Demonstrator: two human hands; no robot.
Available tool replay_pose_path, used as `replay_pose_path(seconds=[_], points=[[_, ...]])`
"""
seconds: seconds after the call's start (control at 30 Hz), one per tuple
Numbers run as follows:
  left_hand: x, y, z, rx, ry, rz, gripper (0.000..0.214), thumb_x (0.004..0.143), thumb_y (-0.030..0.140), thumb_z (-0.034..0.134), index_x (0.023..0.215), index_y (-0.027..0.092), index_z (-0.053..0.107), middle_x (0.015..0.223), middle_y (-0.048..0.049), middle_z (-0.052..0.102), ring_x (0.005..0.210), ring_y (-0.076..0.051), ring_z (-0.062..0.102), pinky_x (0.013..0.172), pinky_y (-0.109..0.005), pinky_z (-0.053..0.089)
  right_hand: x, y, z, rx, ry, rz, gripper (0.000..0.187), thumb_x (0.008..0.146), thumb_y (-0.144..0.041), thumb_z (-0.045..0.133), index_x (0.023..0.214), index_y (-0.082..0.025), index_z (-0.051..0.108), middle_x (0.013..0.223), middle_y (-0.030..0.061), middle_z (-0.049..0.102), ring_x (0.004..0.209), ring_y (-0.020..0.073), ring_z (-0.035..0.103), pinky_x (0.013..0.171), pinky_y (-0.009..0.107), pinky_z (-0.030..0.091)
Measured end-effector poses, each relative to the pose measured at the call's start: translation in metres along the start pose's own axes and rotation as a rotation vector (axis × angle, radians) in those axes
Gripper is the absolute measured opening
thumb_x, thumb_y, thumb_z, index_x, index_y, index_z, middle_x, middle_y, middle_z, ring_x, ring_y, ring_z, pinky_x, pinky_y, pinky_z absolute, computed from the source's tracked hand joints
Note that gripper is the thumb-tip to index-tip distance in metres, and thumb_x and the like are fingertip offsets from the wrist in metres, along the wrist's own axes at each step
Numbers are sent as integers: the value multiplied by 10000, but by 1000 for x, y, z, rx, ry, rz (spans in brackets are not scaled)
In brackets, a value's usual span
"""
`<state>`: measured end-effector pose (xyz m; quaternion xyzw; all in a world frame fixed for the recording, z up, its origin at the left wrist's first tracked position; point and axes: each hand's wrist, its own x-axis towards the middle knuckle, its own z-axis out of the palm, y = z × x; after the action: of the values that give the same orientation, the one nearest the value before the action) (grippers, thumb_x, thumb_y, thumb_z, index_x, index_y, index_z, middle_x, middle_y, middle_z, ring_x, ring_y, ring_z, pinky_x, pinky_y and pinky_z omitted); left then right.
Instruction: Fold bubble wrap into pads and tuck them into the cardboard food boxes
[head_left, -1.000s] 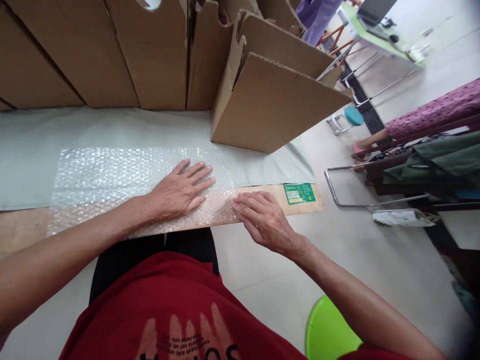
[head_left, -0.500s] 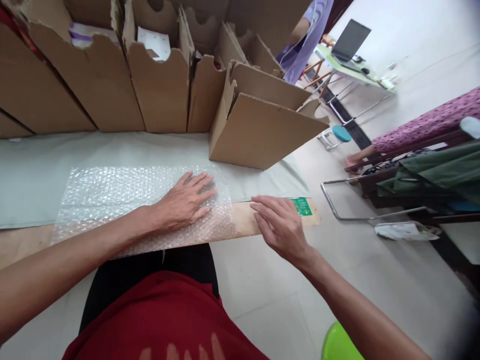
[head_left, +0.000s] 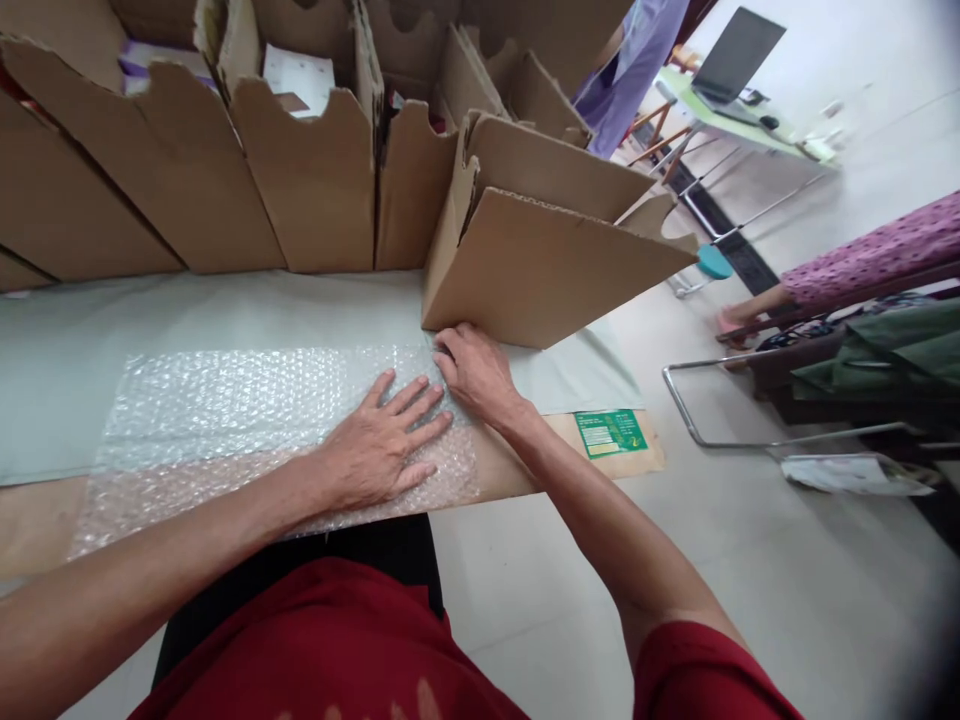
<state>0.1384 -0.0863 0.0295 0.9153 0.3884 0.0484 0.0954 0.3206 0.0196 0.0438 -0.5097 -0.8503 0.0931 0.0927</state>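
Observation:
A clear sheet of bubble wrap [head_left: 217,400] lies flat across the pale cloth and the bare wooden strip in front of me. My left hand [head_left: 382,440] is open, pressed palm down near the sheet's right end with the fingers spread. At the sheet's far right corner is my right hand [head_left: 476,375], its fingers curled and drawn together on the edge of the wrap. Their tips are partly hidden. Just beyond that hand stands a brown cardboard box [head_left: 559,265], angled and open at the top.
A row of cardboard holders [head_left: 322,185] stands at the back, some with papers inside. A green label [head_left: 611,432] is on the table's right end. To the right are a metal frame [head_left: 679,410], a person's pink-clad leg [head_left: 870,250] and a laptop [head_left: 739,55] on a small table.
My right hand has moved left and away from me, from above the wooden strip to the bubble wrap's far corner. My left hand stays on the sheet, its fingers spread wider. The view has shifted slightly.

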Motion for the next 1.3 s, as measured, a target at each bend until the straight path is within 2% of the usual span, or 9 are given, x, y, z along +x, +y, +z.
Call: replay_pose_path(seconds=[0.13,0.33,0.53,0.67,0.73,0.87,0.97,1.13,1.3], points=[[1,1,-2,-15,3,-14,608,1053,549,419,1568,226,448,1702,-163,345,1602,-365,251,1281,-636,109,-1,4,1,313,86,73,39,892,-211,613,858,-200,629,888,49,681,827,207,610,785,333,458],[2,4,0,-34,25,-161,775,964,629,553,1594,198,419,1736,-224,205,1603,-464,153,1273,-664,109,4,17,2,760,117,94,74,836,-272,598,800,-208,598,760,-7,641,689,154,565,664,281,428],[4,6,-1,2,-17,-157,785,974,649,512,1597,181,417,1710,-259,251,1593,-493,165,1248,-721,88,1,5,12,207,212,91,104,896,-161,554,863,-211,640,859,46,713,828,209,630,805,329,449],[3,6,-3,13,-21,-149,776,981,636,502,1593,167,416,1709,-266,246,1586,-503,181,1243,-727,88,-6,-3,6,-68,155,117,147,979,-182,542,984,-187,688,973,111,754,965,274,656,887,376,448],[3,6,-2,9,-13,-147,771,982,634,501,1591,171,413,1710,-255,255,1586,-501,186,1243,-725,91,-13,-4,2,-109,166,102,197,1014,-232,536,1104,-171,700,1104,141,757,1030,300,657,915,408,449],[4,5,0,-2,-2,-149,803,969,636,522,1597,154,383,1708,-257,261,1592,-495,165,1242,-721,75,-29,2,3,-77,123,-201,365,1061,-254,426,1345,-190,645,1460,135,635,1307,314,575,1052,478,409],[7,4,-2,-35,-10,-158,815,955,653,529,1597,174,382,1716,-238,257,1598,-480,162,1243,-710,65,-35,9,8,-77,78,-231,413,1047,-217,372,1345,-172,654,1445,147,650,1318,330,586,1039,518,427],[9,-1,-6,-110,-1,-162,886,933,652,559,1610,122,340,1734,-247,185,1617,-437,126,1271,-645,46,-41,4,19,-115,223,-233,426,1052,-233,375,1385,-166,632,1499,157,605,1395,333,548,1061,503,430],[-41,-21,-15,-113,-15,-281,763,1032,605,413,1621,130,310,1750,-205,153,1642,-320,83,1307,-536,50,-52,-5,31,-111,230,-323,447,1066,-226,340,1424,-153,598,1463,154,638,1382,298,575,1053,463,462]])
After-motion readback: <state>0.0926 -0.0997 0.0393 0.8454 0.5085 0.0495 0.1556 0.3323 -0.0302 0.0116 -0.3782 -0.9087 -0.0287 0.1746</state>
